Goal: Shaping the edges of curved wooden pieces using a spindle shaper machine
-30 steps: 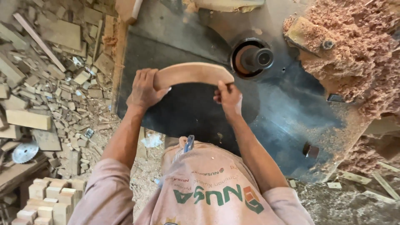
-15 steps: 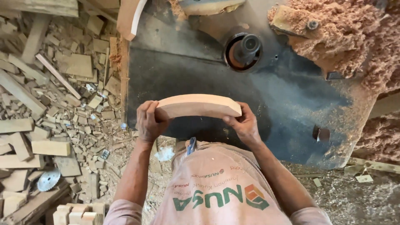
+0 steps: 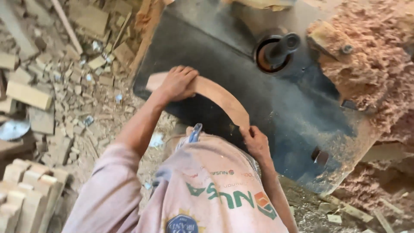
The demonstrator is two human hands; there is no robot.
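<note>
Curved wooden piece [image 3: 215, 95] lies flat on dark machine table [image 3: 276, 112], near the spindle [image 3: 278, 49] (sawdust heap at right). Left hand [image 3: 177, 82] grips its far-left end, fingers curled over; right hand [image 3: 255, 142] clasps the near end.

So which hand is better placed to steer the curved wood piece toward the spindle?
Probably the left hand: it lies flat on the far end of the curved wood piece, nearer the spindle. The right hand holds only the near end, at the table edge.
</note>
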